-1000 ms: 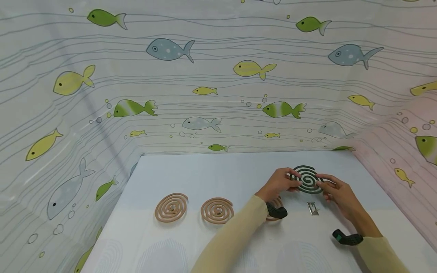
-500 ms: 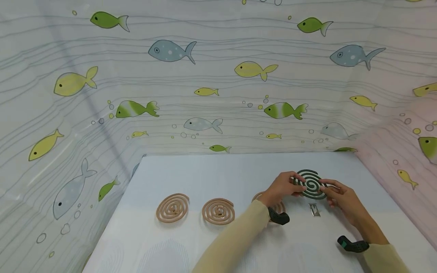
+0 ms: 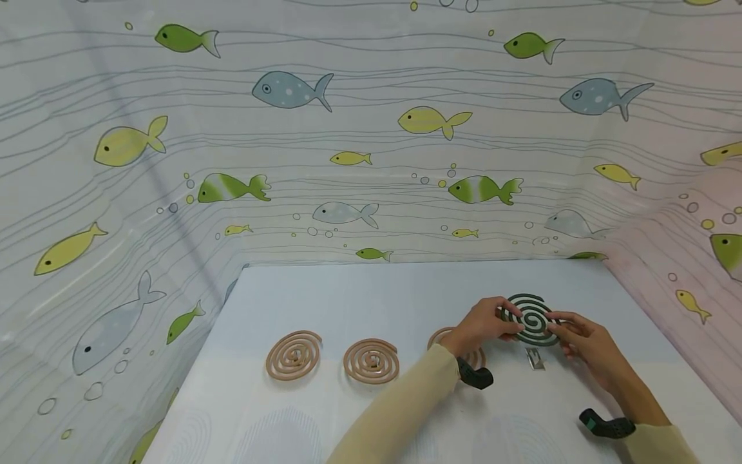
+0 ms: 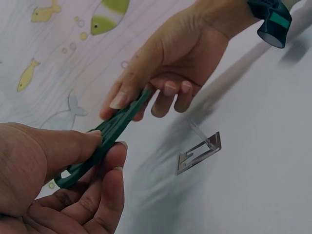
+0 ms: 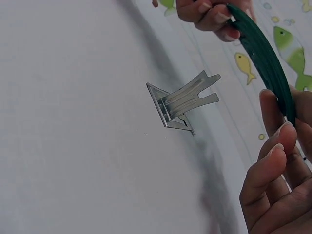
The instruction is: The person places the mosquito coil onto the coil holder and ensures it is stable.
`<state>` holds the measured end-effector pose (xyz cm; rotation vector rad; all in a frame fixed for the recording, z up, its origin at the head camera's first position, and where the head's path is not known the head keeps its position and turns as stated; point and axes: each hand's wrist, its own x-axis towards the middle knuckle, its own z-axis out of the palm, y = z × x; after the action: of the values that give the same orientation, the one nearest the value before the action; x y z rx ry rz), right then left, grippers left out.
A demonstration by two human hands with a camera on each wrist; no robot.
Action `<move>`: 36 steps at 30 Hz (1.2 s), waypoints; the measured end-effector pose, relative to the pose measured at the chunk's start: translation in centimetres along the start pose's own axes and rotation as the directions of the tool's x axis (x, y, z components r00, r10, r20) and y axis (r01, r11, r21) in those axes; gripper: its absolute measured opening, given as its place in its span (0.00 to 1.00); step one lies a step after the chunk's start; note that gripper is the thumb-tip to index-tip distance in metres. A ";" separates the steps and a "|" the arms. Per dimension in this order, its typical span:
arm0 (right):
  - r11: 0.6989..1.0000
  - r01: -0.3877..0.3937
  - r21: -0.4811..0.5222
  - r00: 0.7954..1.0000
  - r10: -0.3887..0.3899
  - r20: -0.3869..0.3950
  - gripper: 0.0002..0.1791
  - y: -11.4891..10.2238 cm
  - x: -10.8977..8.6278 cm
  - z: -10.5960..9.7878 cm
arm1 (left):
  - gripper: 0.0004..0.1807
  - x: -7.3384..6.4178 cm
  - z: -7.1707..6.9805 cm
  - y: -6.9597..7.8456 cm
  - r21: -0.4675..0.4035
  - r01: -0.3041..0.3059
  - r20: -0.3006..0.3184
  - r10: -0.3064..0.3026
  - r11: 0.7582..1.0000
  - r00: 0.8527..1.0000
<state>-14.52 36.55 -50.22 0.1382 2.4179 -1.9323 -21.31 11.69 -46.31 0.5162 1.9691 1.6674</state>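
A dark green mosquito coil (image 3: 531, 318) is held up between both hands at the right of the table. My left hand (image 3: 485, 324) pinches its left edge, thumb on one face and fingers on the other, as the left wrist view shows. The opposite edge is pinched by my right hand (image 3: 587, 338). Just below the coil, a small metal coil stand (image 3: 535, 359) rests on the table. In the right wrist view this stand (image 5: 178, 105) has a flat frame with a forked tongue bent upward, apart from the coil.
Two brown mosquito coils, one at left (image 3: 294, 356) and one at centre (image 3: 371, 361), each sit with a metal piece at the middle. A third brown coil (image 3: 476, 356) is partly hidden behind my left wrist. Fish-printed sheeting (image 3: 371, 193) surrounds the white table (image 3: 324, 290).
Both hands have brought the green coil down and slightly right in the head view, nearer the metal stand. The grip on each edge stays the same.
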 end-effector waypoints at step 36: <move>0.999 -0.042 -0.028 0.999 0.042 -0.013 0.24 0.6 -2.4 0.1 | 0.10 -1.5 1.5 0.2 0.134 -0.025 0.024 0.022 0.991 0.999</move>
<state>-12.09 36.51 -50.61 0.1986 2.4287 -1.8849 -19.21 11.98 -46.07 0.6073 2.0770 1.5432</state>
